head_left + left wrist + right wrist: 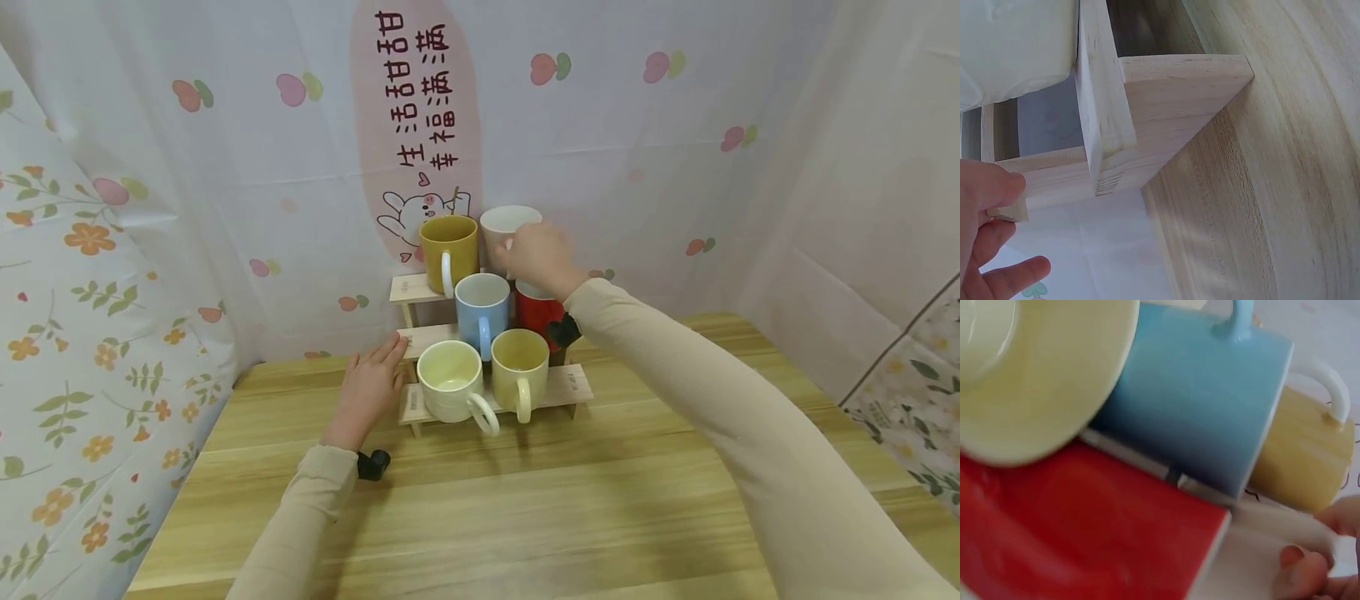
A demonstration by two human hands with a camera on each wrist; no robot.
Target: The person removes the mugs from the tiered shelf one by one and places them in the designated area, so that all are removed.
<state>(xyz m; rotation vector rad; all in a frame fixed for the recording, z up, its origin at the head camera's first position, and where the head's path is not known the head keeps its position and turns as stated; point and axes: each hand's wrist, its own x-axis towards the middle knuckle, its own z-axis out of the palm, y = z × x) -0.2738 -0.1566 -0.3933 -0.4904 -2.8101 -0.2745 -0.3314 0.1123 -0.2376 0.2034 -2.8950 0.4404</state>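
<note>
With right hand (540,254), pinches the handle of the white mug (491,237) on the top tier of the wooden rack (573,383), just beside the mustard mug (465,265). With left hand (370,379), grips the middle tier's left end, near the pale blue mug (471,321) and red mug (531,315). Lower, holds the cream mug (442,400) and pale yellow mug (507,385). On the backdrop (637,167), reads 生活甜甜 and 幸福满满, bottom to top, above a cartoon rabbit (416,212). On the rack's ends, carries small marks (415,402), illegible.
</note>
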